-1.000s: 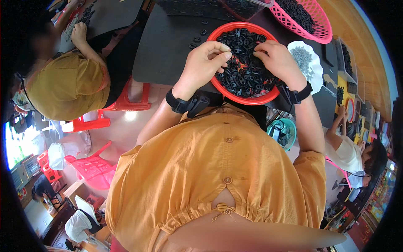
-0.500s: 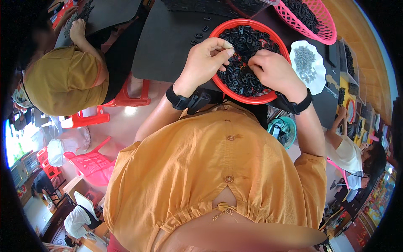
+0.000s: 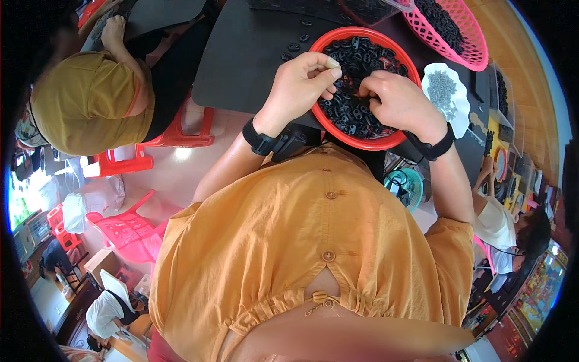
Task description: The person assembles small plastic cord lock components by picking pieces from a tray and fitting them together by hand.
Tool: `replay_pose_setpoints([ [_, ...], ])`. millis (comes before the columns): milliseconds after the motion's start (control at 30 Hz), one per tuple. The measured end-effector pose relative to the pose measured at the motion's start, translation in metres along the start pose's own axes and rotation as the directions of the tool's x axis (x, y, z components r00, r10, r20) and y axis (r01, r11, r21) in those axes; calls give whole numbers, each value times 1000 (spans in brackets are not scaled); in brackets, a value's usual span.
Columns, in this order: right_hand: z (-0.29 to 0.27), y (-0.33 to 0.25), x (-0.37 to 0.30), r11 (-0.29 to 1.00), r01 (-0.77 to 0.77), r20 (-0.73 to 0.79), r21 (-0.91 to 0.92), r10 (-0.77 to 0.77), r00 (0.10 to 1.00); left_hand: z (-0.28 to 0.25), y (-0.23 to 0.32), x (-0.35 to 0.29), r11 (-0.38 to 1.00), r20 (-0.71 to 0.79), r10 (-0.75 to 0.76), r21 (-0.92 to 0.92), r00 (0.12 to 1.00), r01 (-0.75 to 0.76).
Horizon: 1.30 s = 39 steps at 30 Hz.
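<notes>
The left hand [image 3: 295,87], its thumb and index tips drawn narrowly together, lies over the left side of a round red plastic bowl [image 3: 367,145], while the right hand [image 3: 403,104] curls its fingers into the middle of the heap; whether either holds anything cannot be told. The small black oval plastic pieces [image 3: 348,119] fill the bowl beneath and between the 2 sets of fingertips, their long axes turned in mixed directions. On the dark tabletop [image 3: 241,66], 4 loose black ovals [image 3: 294,47] point roughly left to right.
</notes>
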State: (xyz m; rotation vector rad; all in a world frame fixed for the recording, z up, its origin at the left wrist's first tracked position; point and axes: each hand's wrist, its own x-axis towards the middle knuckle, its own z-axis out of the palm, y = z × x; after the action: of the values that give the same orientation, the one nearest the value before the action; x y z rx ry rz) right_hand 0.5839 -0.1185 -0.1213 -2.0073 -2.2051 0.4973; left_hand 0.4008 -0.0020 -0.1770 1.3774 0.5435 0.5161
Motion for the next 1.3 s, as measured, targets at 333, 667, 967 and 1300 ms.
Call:
replay_pose_setpoints([
  [333,11,7,-5,995,-9,-57,96,15,998,-1,-3,2,1000,15,18,-11,1000,-18],
  [667,13,9,-12,714,-275,-69,644,412,908,2,1,3,998,63,15,67,998,-19],
  [967,16,4,-17,619,-154,-228,770,492,840,17,9,1,974,93,111,189,989,-127],
  [1300,1,-7,-6,981,-97,12,-166,101,995,24,10,9,893,145,185,388,972,-228],
])
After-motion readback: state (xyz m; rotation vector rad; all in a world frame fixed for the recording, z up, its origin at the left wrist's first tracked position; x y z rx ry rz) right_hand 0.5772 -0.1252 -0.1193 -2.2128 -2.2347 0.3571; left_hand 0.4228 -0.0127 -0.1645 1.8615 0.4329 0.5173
